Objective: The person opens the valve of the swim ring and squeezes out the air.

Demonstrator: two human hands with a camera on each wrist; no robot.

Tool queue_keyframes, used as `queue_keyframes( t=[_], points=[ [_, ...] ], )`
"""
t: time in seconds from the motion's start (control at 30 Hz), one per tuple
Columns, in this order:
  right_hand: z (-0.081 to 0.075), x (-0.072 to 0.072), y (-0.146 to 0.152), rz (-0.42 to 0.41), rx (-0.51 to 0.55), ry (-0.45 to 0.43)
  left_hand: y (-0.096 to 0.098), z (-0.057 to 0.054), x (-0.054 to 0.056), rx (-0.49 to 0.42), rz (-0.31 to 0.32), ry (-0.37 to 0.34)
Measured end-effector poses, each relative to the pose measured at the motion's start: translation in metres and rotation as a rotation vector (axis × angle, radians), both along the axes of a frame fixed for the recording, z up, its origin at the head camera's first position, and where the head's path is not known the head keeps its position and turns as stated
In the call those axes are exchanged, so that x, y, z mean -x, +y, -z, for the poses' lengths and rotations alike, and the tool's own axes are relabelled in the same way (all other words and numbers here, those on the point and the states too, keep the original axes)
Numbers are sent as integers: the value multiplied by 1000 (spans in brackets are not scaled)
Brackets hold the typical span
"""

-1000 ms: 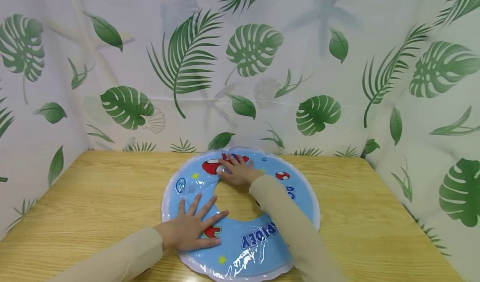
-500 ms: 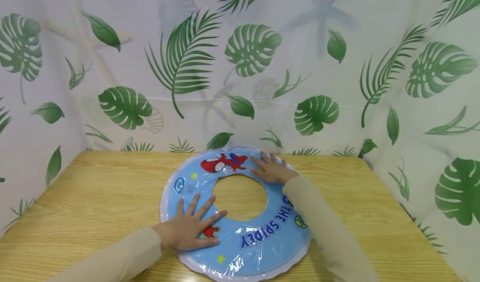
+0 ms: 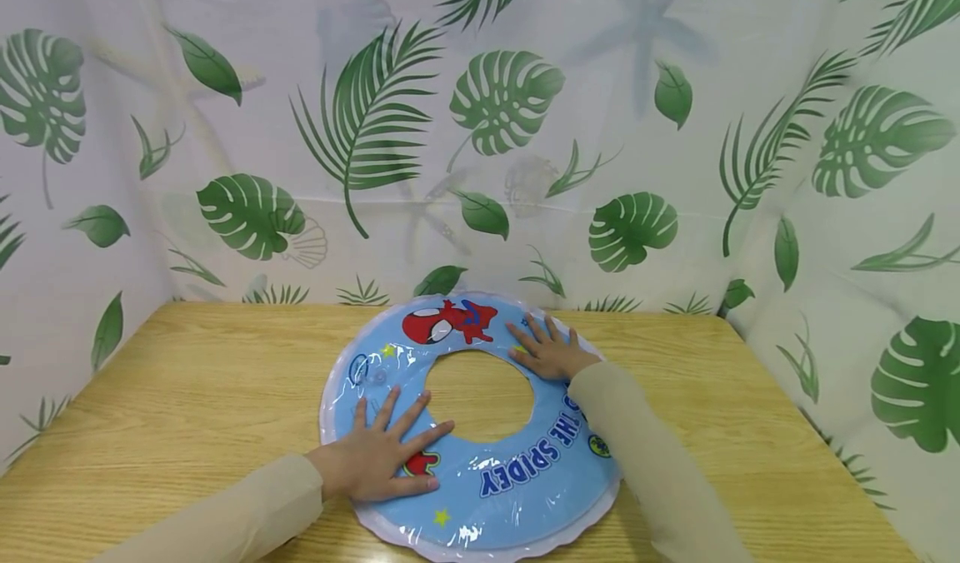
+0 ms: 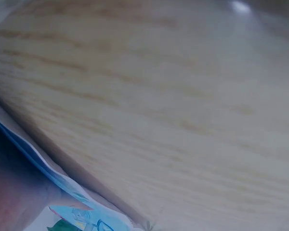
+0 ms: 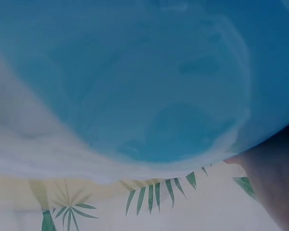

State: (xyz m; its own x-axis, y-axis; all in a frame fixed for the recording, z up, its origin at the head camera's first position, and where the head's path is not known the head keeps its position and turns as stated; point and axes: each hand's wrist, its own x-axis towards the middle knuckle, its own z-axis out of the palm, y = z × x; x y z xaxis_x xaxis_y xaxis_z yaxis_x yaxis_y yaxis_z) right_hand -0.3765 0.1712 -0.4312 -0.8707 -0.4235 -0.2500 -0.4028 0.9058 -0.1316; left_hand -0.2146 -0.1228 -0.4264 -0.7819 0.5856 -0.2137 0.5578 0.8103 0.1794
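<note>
A flat blue swim ring (image 3: 517,517) with a pale scalloped rim lies on the wooden table, showing a red cartoon figure, yellow stars and the lettering "THE SPIDEY". My left hand (image 3: 375,459) rests on the ring's lower left with its fingers spread, partly covering a red print. On the upper right part of the ring my right hand (image 3: 551,355) lies with fingers extended. In the left wrist view, part of the left hand (image 4: 14,197) shows beside the ring's edge. The right wrist view is filled mostly by the blue ring (image 5: 135,86), close and blurred.
The wooden table (image 3: 202,388) extends to both sides of the ring, and its surface shows through the ring's round hole. A white cloth (image 3: 540,238) printed with green leaves hangs behind the table and along both sides.
My right hand has moved from the top of the ring, over the red figure, rightward and then slightly down onto its upper right. The left hand stays in place.
</note>
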Motion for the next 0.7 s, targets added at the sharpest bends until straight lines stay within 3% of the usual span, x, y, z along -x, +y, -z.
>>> queue_keyframes(
  t=[0.2,0.37,0.53,0.7],
  points=[
    [-2,-2,-2,18,-23,-16,2,-5,-1,40,-3,13],
    [2,0,0,30,-32,-22,7,-15,0,92,25,71],
    [4,1,-1,37,-32,-21,24,-29,-3,65,125,149],
    [1,-4,-3,42,-27,0,59,-35,-7,1,267,166]
  ],
)
